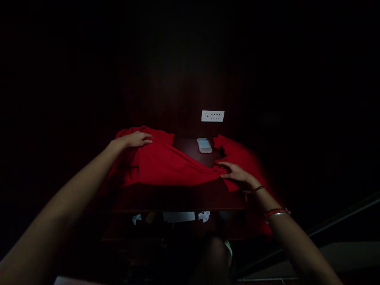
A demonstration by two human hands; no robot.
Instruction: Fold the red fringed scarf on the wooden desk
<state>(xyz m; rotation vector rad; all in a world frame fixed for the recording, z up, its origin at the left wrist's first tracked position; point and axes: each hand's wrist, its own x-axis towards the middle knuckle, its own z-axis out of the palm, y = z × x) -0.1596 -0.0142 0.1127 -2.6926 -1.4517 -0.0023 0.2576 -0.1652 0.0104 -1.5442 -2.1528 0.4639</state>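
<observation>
A red cloth [166,164] lies bunched across a small dark wooden table [184,196] in a dim room. My left hand [137,139] rests on the cloth's far left corner, fingers stretched flat over the fabric. My right hand [236,173] lies on the cloth's right part, fingers extended and pressing a fold against the table. Bangles and a thread band circle my right wrist. Part of the cloth hangs over the table's right edge.
A phone [204,145] lies on the table between the cloth's two humps. A white socket plate [213,116] is on the dark wall behind. Crumpled paper scraps [204,216] and a white sheet [179,216] sit below the table's front edge.
</observation>
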